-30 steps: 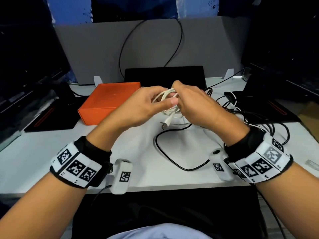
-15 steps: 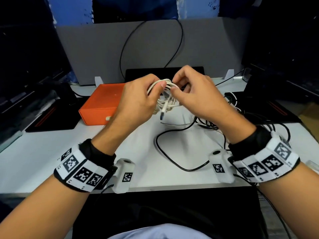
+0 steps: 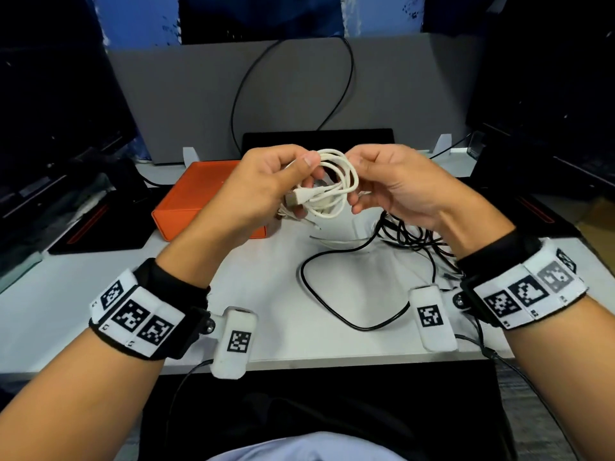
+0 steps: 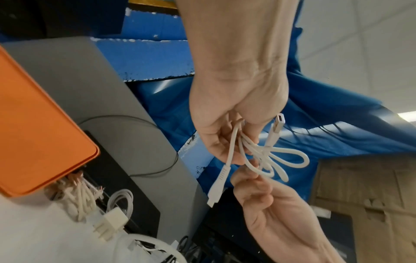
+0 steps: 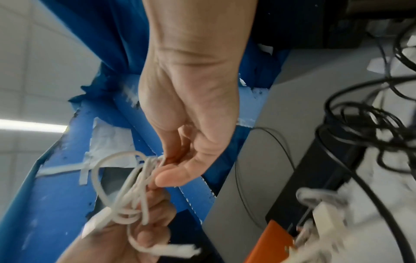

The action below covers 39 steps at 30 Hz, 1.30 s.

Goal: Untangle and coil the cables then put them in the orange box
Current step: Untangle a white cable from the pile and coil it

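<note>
Head view: white bench (image 3: 83,294) fronted by a grey partition (image 3: 186,104), blue sheeting behind it, dark monitors either side. One orange box (image 3: 196,201) sits on the bench left of centre, lid on. One tangle of black cables (image 3: 412,234) lies right of centre, one strand looping toward the near edge.

Both hands are raised above the bench. Left hand (image 3: 266,191): grip closed around one coiled white cable (image 3: 336,188), thumb pressing the top of the loops. Right hand (image 3: 396,184): thumb and fingers pinch the same coil from the other side.

Left wrist view only: more white cables (image 4: 90,201) and a white multi-pin connector (image 4: 110,224) lie on the bench beside the box corner; their count is unclear. It also shows both plugs of the held cable, one hanging down (image 4: 216,190), one pointing up (image 4: 278,124).

Right wrist view: cable loops (image 5: 126,186) bunched between the two hands; background blurred.
</note>
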Motion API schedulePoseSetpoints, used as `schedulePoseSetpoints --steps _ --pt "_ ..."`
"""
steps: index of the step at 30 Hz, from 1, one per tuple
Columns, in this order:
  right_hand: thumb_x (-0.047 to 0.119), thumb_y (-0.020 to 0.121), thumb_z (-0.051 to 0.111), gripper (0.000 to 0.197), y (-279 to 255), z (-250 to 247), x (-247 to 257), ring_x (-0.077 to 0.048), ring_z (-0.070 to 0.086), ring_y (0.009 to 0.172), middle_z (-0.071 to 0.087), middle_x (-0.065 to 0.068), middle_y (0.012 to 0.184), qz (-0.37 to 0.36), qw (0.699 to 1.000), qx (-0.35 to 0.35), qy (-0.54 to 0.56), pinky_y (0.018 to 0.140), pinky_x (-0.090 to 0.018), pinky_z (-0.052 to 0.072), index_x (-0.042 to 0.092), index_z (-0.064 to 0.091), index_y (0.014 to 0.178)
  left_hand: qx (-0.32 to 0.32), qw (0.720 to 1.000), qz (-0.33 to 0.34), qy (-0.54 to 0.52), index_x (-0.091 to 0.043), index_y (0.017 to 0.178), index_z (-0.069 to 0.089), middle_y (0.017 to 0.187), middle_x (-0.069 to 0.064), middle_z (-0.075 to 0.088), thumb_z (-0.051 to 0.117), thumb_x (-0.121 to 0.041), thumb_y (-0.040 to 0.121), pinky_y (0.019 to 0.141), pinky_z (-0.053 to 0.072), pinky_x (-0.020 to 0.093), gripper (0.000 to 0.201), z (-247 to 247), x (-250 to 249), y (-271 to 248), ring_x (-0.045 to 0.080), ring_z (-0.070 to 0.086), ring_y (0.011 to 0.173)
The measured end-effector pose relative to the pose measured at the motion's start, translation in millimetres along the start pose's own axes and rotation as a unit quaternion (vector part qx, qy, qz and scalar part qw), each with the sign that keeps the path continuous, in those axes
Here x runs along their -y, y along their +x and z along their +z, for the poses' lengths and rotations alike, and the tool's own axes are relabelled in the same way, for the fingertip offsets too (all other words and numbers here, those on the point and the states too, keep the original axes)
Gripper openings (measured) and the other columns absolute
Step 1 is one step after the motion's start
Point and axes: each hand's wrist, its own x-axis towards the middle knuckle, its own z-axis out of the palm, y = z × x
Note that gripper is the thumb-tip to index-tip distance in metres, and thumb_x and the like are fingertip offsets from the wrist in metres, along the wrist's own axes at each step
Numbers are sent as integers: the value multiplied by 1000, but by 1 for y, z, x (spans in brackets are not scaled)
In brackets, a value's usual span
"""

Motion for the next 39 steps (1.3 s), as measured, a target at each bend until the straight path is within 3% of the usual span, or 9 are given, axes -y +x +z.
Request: schedulePoseSetpoints --steps 5,8,11,15,19,24,29,35,39 --pt "26 110 39 27 -4 -8 17 -20 57 84 59 -1 91 -97 871 -92 -472 87 -44 51 21 56 90 52 998 -11 31 -6 87 69 75 13 63 56 -23 104 55 52 24 27 -1 -6 -2 22 61 64" --pt "28 111 38 34 -8 0 22 -27 63 85 65 -8 87 -66 989 -47 -121 89 -44 56 18 54 83 44 997 9 55 -8 87 69 72 5 65 56 -26 104 57 53 23 29 -4 -15 -4 16 64 63" --pt "34 111 41 38 -10 8 29 -19 45 60 44 -1 66 -18 995 -21 93 66 -33 48 15 47 79 28 994 29 98 -6 90 70 71 12 62 57 -28 104 58 56 30 29 -14 -24 -5 26 63 60" --pt "51 107 42 48 -12 1 28 -18 31 58 34 6 60 -29 985 -77 -154 63 -36 37 21 45 70 23 987 34 156 -13 90 73 76 13 68 59 -30 104 63 61 39 26 -19 -23 -6 30 70 68" --pt "74 94 45 57 -14 7 31 -10 57 66 63 12 70 -53 945 -112 -303 74 -37 49 21 62 83 13 978 34 204 -21 87 73 74 0 70 60 -33 103 56 52 25 24 -10 -19 -7 15 69 63" --pt "38 103 59 19 -9 38 11 4 59 69 67 15 81 -75 961 -41 -263 61 -14 44 22 68 107 -9 981 27 192 -13 92 74 80 9 73 60 -34 103 61 60 36 26 -6 -15 -5 26 72 71" --pt "39 106 54 23 -4 42 0 -3 62 73 70 7 86 -129 932 -124 -314 69 -24 49 21 67 102 10 996 -38 86 -1 89 62 90 32 67 53 -44 102 80 57 64 47 -5 -8 -3 51 65 81" --pt "35 106 50 21 -8 40 7 -13 48 69 50 15 74 -177 863 -168 -442 59 -33 32 19 43 95 29 980 -101 -169 -18 71 51 72 2 52 56 -44 99 83 33 45 39 2 -17 -3 22 46 75" --pt "27 104 49 17 -4 39 8 -23 51 72 49 8 76 -132 846 -196 -477 61 -40 40 18 38 93 34 958 -118 -258 -21 69 46 61 -3 43 51 -40 103 84 38 37 39 11 -16 -4 17 52 76"
